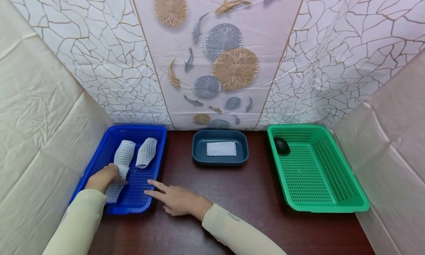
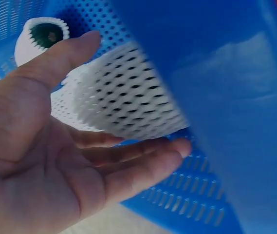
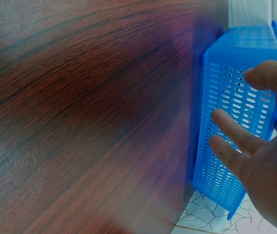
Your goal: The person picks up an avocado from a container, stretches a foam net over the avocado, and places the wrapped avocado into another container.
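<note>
My left hand (image 1: 105,176) is inside the blue basket (image 1: 137,210), beside a white foam-net sleeve (image 1: 114,190). Seen from the left wrist, the fingers reach along the underside of the net (image 2: 133,97), with the thumb stretched out above it. Two more net-wrapped pieces, one farther back (image 1: 125,151) and one to the right (image 1: 147,152), lie in the basket. A dark green end pokes out of one wrapped piece (image 2: 46,35) in the left wrist view. My right hand (image 1: 177,199) holds nothing; its spread fingertips overlap the basket's right side.
A dark teal tray (image 1: 196,157) at the back middle holds a flat white foam net (image 1: 221,149). On the right, a green basket (image 1: 332,207) contains a dark, avocado-like oval (image 1: 281,145). Patterned cloth walls (image 1: 123,63) enclose the brown table (image 1: 232,188).
</note>
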`<control>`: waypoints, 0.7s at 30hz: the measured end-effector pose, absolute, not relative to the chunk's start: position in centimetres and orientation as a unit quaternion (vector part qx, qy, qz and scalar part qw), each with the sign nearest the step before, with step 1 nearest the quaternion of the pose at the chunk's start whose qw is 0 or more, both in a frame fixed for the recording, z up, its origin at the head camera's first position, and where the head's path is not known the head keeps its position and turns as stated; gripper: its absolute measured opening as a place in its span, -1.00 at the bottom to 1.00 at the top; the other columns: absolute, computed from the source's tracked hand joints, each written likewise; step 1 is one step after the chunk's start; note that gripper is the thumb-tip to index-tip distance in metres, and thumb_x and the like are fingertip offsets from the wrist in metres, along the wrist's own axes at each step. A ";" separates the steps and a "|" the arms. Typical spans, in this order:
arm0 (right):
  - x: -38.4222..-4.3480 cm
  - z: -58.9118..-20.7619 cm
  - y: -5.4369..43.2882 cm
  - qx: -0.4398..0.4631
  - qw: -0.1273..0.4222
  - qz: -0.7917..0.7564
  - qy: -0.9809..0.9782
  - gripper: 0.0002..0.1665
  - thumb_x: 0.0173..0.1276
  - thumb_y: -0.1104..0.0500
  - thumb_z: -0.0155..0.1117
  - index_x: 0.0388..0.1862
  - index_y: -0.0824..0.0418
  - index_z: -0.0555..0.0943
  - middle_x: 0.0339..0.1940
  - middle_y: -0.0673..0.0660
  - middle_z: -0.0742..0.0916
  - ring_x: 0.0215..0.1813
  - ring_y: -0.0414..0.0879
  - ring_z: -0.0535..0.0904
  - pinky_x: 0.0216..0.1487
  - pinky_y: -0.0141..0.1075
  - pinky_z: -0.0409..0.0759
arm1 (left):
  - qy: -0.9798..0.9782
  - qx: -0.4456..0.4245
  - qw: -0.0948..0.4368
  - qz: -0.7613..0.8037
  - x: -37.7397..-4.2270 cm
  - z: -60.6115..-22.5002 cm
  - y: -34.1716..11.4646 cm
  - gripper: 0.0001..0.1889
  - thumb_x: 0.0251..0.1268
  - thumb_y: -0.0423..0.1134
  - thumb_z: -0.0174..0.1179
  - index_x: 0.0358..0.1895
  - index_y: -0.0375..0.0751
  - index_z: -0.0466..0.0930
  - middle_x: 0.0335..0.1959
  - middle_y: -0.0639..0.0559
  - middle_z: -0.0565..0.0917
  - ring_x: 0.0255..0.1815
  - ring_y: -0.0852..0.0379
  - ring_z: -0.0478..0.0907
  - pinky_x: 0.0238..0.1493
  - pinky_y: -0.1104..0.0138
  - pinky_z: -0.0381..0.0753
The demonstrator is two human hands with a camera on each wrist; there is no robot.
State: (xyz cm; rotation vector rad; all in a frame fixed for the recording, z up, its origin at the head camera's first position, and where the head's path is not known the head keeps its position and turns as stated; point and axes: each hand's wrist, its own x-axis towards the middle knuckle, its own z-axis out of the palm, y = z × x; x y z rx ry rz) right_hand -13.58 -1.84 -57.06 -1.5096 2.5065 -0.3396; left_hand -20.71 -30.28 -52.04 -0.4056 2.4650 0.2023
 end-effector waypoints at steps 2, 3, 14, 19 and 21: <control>-13.6 -57.1 -1.8 -0.510 0.101 -0.118 0.846 0.02 0.53 0.10 0.24 0.73 -0.25 -0.13 0.76 -0.06 -0.17 0.09 -0.19 0.61 -0.09 -0.44 0.58 | 0.935 -0.155 0.310 0.076 -20.7 -51.6 -30.2 0.01 0.21 -0.04 0.46 0.28 -0.84 0.03 0.19 -0.73 0.41 0.25 -0.51 0.48 0.33 -0.18 0.49; -13.5 -57.1 -1.8 -0.510 0.100 -0.121 0.846 0.03 0.52 0.10 0.24 0.73 -0.26 -0.14 0.76 -0.06 -0.19 0.12 -0.19 0.61 -0.07 -0.44 0.58 | 0.936 -0.153 0.308 0.078 -20.7 -51.3 -30.1 0.00 0.21 -0.04 0.46 0.27 -0.84 0.05 0.18 -0.72 0.41 0.23 -0.50 0.49 0.31 -0.18 0.50; -13.2 -57.2 -0.6 -0.499 0.050 -0.197 0.843 0.06 0.50 0.16 0.23 0.74 -0.15 -0.17 0.77 -0.03 -0.11 0.37 -0.15 0.54 0.28 -0.32 0.57 | 0.956 -0.131 0.255 0.069 -20.9 -47.5 -28.1 0.14 0.32 0.01 0.36 0.46 -0.76 -0.26 0.34 -0.83 0.18 0.38 -0.69 0.23 0.34 -0.34 0.37; -13.5 -56.5 1.1 -0.484 0.042 -0.218 0.846 0.02 0.47 0.20 0.25 0.74 -0.11 -0.05 0.77 -0.02 -0.07 0.49 -0.10 0.45 0.34 -0.22 0.55 | 0.967 -0.103 0.220 0.079 -20.7 -45.9 -26.5 0.15 0.34 0.02 0.34 0.51 -0.72 -0.30 0.38 -0.85 0.09 0.39 -0.76 0.14 0.32 -0.42 0.32; -13.7 -56.2 2.0 -0.478 0.041 -0.224 0.848 -0.01 0.48 0.20 0.24 0.73 -0.08 -0.02 0.77 -0.03 -0.07 0.53 -0.08 0.40 0.39 -0.15 0.52 | 0.972 -0.086 0.203 0.082 -20.6 -45.3 -25.8 0.15 0.35 0.02 0.33 0.52 -0.71 -0.30 0.39 -0.85 0.07 0.38 -0.78 0.11 0.31 -0.44 0.30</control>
